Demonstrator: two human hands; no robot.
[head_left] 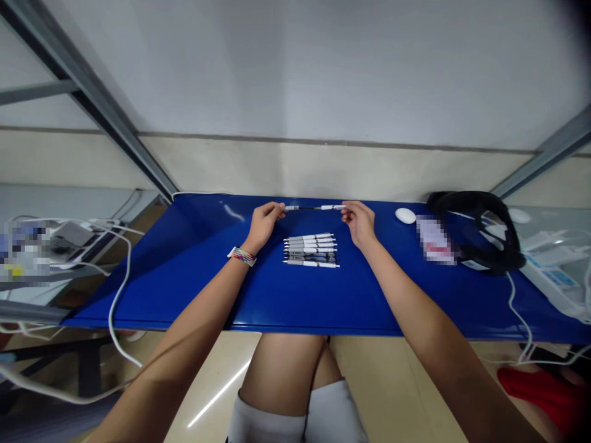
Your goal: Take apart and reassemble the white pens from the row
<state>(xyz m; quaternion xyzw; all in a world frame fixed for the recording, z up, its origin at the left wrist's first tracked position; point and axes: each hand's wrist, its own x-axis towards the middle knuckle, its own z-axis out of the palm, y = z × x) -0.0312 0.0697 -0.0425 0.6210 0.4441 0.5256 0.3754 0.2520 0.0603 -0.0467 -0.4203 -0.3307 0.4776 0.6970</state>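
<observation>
Near the back of the blue table, my left hand pinches the grey front barrel of a ballpoint pen. Opposite it, my right hand has thumb and fingers closed on the white rear barrel. The two barrels are apart, in line with each other, and a thin dark refill shows between them. Which barrel the refill sits in, I cannot tell. Closer to me lies a row of several white and grey pens, side by side, tips to the left.
On the right of the blue table are a white oval object, a blurred-out packet and a black headband-like device with a white cable. Another cable hangs over the left edge. A wall stands behind.
</observation>
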